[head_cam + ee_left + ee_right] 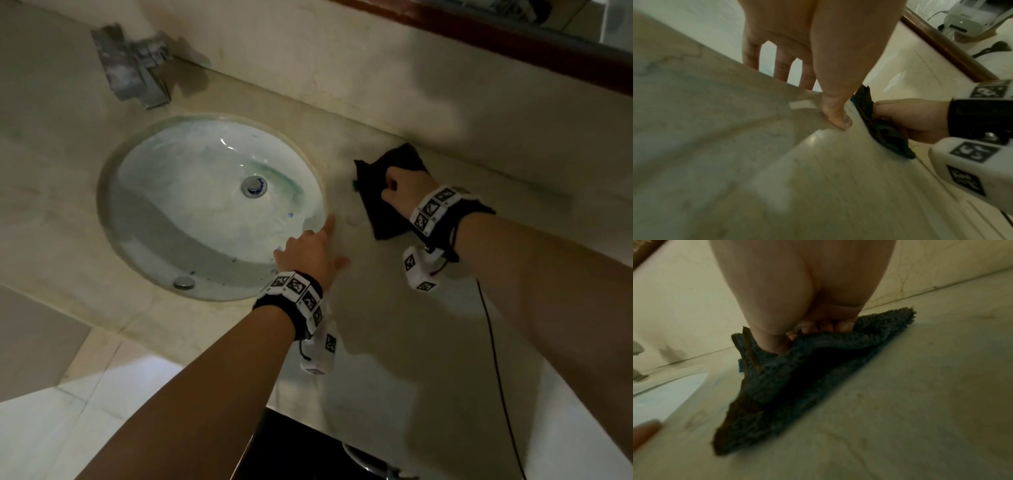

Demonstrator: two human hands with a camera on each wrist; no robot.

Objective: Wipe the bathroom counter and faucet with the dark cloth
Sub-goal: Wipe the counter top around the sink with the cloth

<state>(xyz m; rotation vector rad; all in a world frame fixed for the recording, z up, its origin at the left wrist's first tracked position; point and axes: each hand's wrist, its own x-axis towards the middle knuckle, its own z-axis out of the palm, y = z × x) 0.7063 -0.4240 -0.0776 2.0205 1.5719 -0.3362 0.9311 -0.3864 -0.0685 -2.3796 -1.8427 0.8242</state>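
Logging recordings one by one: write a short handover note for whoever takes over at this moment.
Right hand grips the bunched dark cloth and presses it on the counter, right of the sink, near the back wall.
Left hand is open, fingers spread on the counter at the sink's right rim.
Faucet stands behind the sink, untouched right now.
Done: cannot tell how much is wiped.
Left: rest of the counter, then the faucet.

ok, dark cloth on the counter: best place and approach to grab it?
Probably from above, at the bunched ridge in the middle of the dark cloth. It lies folded and flat on the counter, so the edges offer little to pinch, while the raised fold does. The right hand already grips there, fingers curled into the fold; the left hand rests flat by the sink.
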